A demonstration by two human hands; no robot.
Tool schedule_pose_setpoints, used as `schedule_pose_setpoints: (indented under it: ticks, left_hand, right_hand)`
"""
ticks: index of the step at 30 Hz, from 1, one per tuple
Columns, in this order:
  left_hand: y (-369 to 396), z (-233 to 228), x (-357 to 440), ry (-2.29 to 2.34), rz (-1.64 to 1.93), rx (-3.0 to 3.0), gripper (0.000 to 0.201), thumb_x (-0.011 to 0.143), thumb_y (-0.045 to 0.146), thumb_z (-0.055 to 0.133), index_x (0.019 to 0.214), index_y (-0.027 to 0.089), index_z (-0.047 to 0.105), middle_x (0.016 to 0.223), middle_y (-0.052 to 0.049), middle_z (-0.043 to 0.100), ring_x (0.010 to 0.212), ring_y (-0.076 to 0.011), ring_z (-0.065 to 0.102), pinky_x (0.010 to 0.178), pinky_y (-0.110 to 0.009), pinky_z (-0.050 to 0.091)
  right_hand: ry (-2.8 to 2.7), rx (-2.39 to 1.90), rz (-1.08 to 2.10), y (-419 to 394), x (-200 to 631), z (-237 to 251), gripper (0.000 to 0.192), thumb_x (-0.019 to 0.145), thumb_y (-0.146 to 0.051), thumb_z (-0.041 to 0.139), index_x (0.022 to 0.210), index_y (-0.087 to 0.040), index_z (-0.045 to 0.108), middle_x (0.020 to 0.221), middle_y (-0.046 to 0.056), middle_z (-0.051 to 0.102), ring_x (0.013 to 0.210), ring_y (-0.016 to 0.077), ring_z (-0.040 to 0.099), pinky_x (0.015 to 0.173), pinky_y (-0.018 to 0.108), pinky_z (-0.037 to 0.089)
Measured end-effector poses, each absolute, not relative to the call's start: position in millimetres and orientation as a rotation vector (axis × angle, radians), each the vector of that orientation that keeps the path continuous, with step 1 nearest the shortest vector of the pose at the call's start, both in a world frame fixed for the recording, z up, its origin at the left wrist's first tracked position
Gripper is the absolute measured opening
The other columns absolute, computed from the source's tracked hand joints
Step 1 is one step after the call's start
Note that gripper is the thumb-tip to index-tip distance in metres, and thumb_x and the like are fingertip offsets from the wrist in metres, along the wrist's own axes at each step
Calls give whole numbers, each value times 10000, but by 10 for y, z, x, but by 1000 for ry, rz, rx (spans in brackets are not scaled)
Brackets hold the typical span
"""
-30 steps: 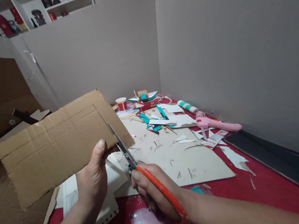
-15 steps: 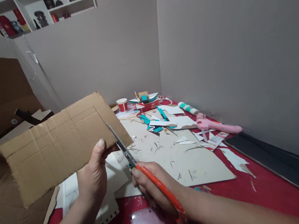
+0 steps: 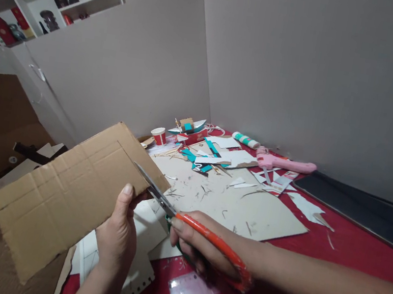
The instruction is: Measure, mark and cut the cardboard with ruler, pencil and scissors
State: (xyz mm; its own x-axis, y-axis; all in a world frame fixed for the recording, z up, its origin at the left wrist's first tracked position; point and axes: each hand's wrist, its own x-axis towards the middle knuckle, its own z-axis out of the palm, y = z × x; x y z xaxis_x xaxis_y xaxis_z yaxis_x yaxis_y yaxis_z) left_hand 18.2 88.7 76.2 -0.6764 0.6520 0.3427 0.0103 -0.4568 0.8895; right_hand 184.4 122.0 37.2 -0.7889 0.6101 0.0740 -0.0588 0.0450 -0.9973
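- Ruler, clear plastic, lies on the red table nearest the viewer, just under the right forearm.
- Left hand pinches the cardboard sheet at its lower right edge, thumb on the near face, other fingers hidden behind it; the sheet is held up, tilted, above the table's left end.
- Right hand is closed around the orange handles of the scissors; the blades enter the sheet's right edge just above the left thumb.
- Judging by the blades' reach, the cut is only started; most of the sheet remains uncut.
- Grey board with scraps lies beyond.
- Pink glue gun and red paper cup sit near the wall.
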Motion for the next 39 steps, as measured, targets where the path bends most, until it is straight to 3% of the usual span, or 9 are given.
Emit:
schedule_pose_setpoints:
  ticks: [6, 12, 21, 26, 36, 39]
  left_hand:
    - [883, 817, 266, 1237, 2169, 857, 286, 745, 312, 793, 991, 197, 704, 991, -33, 728, 937, -219, 698, 836, -371, 578]
    - [892, 828, 272, 1260, 2106, 869, 190, 752, 336, 764, 843, 181, 702, 862, -36, 736, 958, -236, 701, 887, -388, 555]
    - [880, 859, 321, 1194, 2148, 773, 239, 727, 274, 785, 945, 203, 719, 947, -8, 733, 881, -190, 702, 790, -323, 572]
    - [874, 858, 317, 1106, 2159, 806, 251, 710, 260, 810, 933, 206, 707, 865, 30, 716, 813, -153, 693, 742, -278, 556]
    - [860, 847, 319, 1217, 2153, 778, 237, 732, 294, 810, 938, 203, 736, 1023, -25, 733, 935, -189, 683, 791, -301, 566]
    - [861, 852, 319, 1209, 2122, 744, 224, 747, 299, 802, 930, 183, 745, 974, -27, 740, 909, -173, 687, 802, -285, 565]
  right_hand:
    - [-1823, -557, 1861, 1228, 1841, 348, 720, 783, -894, 381, 834, -185, 497, 620, -48, 441, 461, 70, 400, 423, 193, 385]
    - [-1862, -555, 1733, 1202, 1835, 357, 666, 833, -854, 370, 768, -197, 452, 630, -45, 421, 505, 76, 426, 467, 189, 402]
    - [-1903, -475, 1529, 1173, 1820, 473, 642, 890, -809, 321, 675, -212, 419, 547, -58, 336, 491, 89, 330, 441, 219, 322]
    - [-1916, -478, 1468, 1191, 1810, 449, 646, 906, -784, 327, 618, -211, 407, 539, -45, 339, 503, 92, 315, 437, 214, 303]
    - [-1830, -463, 1575, 1163, 1786, 406, 611, 880, -771, 441, 627, -223, 344, 541, -69, 290, 505, 77, 257, 427, 211, 238]
    - [-1841, -431, 1557, 1177, 1774, 393, 613, 879, -769, 447, 625, -224, 332, 540, -75, 273, 505, 74, 236, 429, 212, 222]
